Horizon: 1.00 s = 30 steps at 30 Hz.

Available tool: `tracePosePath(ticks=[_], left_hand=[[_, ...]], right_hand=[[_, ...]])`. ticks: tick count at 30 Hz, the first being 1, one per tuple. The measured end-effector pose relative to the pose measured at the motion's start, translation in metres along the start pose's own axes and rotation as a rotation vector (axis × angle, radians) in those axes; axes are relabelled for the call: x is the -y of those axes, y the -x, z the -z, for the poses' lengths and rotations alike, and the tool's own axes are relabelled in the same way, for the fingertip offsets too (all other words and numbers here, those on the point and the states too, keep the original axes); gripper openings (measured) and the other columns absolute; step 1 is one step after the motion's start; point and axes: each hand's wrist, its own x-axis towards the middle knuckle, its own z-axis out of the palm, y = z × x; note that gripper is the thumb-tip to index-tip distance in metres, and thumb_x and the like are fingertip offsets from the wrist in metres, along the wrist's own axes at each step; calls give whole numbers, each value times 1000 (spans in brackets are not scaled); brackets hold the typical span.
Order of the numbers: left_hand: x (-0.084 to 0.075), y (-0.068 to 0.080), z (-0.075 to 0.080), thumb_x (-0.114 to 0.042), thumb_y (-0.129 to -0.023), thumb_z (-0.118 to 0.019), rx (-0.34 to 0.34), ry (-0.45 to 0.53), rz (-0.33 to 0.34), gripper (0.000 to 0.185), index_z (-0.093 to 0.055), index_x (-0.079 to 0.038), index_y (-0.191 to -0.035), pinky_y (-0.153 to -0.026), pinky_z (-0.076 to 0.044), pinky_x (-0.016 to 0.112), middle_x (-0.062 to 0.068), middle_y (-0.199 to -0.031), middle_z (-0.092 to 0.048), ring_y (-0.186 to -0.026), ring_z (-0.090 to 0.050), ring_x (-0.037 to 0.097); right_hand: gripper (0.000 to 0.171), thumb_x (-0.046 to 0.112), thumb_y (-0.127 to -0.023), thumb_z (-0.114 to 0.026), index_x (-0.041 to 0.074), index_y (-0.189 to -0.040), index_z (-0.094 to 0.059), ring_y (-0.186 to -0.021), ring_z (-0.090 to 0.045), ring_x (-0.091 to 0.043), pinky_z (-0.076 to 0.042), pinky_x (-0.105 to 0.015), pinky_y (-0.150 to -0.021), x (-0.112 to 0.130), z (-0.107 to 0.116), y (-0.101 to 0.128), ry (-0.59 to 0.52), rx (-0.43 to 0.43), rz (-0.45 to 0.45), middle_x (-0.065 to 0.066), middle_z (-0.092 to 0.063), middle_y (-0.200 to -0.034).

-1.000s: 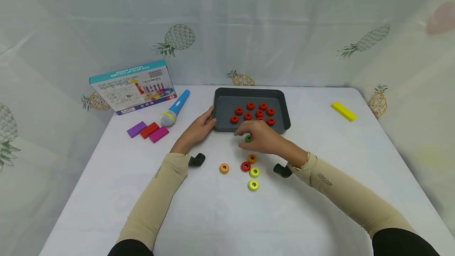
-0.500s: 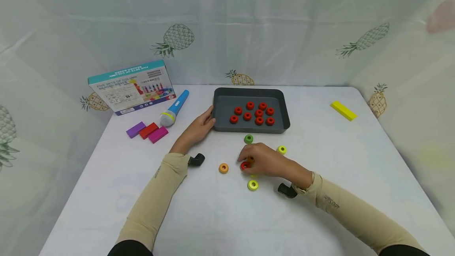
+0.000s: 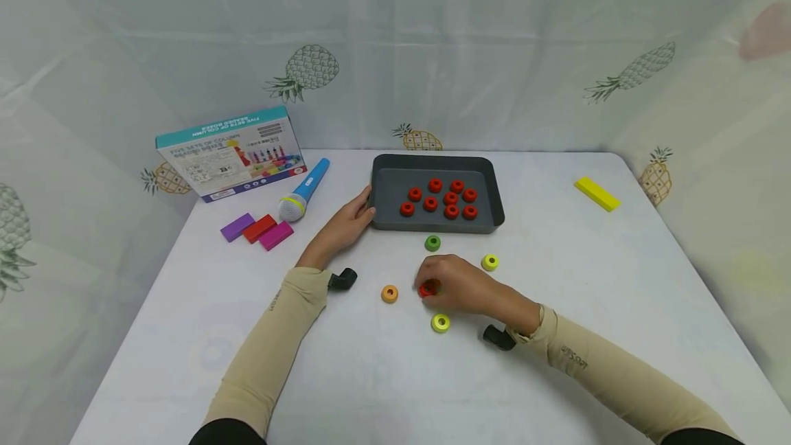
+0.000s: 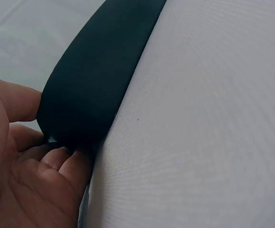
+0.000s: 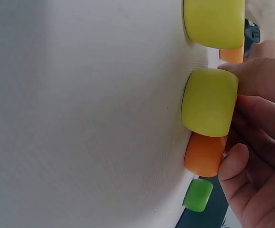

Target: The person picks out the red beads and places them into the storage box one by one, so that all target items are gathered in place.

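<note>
My left hand holds the left front corner of a dark grey tray; in the left wrist view its fingers curl at the tray's wall. Several red beads sit in the tray. In front of it, my right hand pinches a red bead, mostly covered by the fingers. The right wrist view shows a yellow bead and an orange bead close beside these fingers. A green bead lies between the tray and this hand.
Loose on the table are an orange bead and yellow beads. To the left are a toy microphone, purple, red and magenta blocks, and a printed box. A yellow block lies far right.
My right hand has moved from over the green bead by the tray toward me, down to the red bead. The green and a yellow bead are uncovered. My left hand stays at the tray.
</note>
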Motion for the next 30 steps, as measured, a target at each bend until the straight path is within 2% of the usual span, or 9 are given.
tracePosePath(ticks=[6,14,21,28,30], left_hand=[[-1,0,0,-32,-109,-44,-10,-5,2,65,-11,-25,-164,-128,-23,40,-1,-171,-14,-157,-20,17],[-2,2,-2,-34,-109,-44,-12,-16,28,64,-12,-29,-164,-128,-22,39,-1,-171,-15,-156,-21,17],[-2,2,0,-34,-109,-45,-16,-10,36,64,-12,-29,-164,-128,-23,40,0,-171,-15,-156,-21,17],[-1,2,1,-33,-109,-44,-22,-26,26,64,-12,-29,-164,-128,-22,41,0,-171,-15,-157,-20,18],[0,1,0,-33,-109,-44,-13,-23,22,64,-13,-27,-164,-127,-23,41,1,-171,-16,-156,-22,19]], right_hand=[[16,12,-84,-82,16,-99,-78,-91,-62,-8,-55,-28,-85,0,2,0,-11,1,0,5,-72,-102],[14,12,-85,-81,12,-99,-79,-84,-63,-14,-55,-24,-73,7,16,-6,-66,-25,16,6,-72,-97],[18,12,-85,-81,10,-102,-79,-86,-65,-25,-52,-23,-66,6,44,-24,-71,-71,18,3,-71,-97],[17,10,-84,-81,11,-101,-80,-82,-63,-18,-54,-26,-67,-7,67,-50,-32,-169,44,-1,-73,-99],[18,10,-85,-81,10,-103,-80,-81,-63,-20,-54,-28,-68,-12,72,-57,-21,-191,38,-3,-73,-98]])
